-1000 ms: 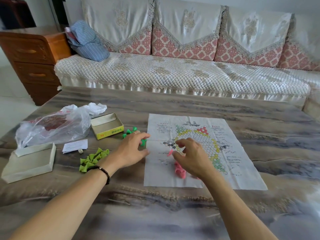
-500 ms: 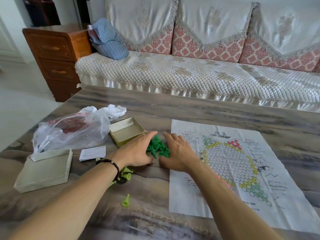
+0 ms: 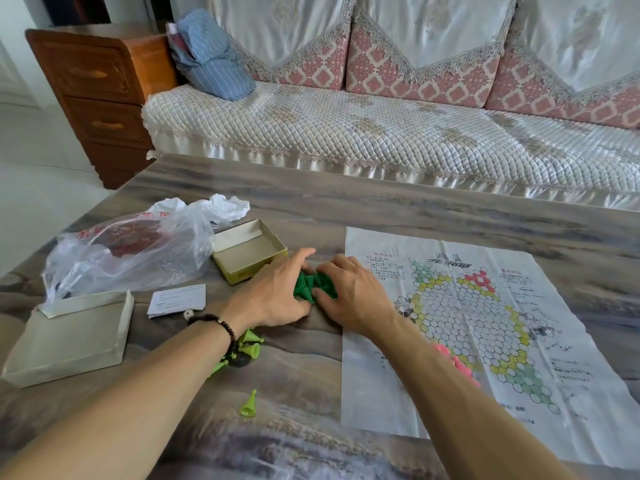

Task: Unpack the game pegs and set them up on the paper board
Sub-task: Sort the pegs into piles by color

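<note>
Gathering a heap of dark green pegs (image 3: pixel 313 287) between both hands, a person leans over a marbled table (image 3: pixel 346 202). The left hand (image 3: pixel 273 296) and the right hand (image 3: pixel 353 296) cup the heap from either side, fingers curved against it; whether any peg is truly gripped cannot be told. The heap sits on bare table just left of the paper board (image 3: pixel 485 323), which lies flat to the right. To do this well, it seems best to sweep the heap together, lift it onto the paper and stand each peg on the green corner.

Light green pegs (image 3: pixel 247 348) lie under the left wrist, one stray peg (image 3: pixel 249 405) nearer still, and pink pegs (image 3: pixel 453 362) lie on the paper behind the right forearm; an arm could knock any of these. An open box (image 3: pixel 247 251) sits just beyond the left hand. Farther left are a plastic bag (image 3: pixel 131 251), a lid (image 3: pixel 72 336) and a small card (image 3: pixel 176 299).
</note>
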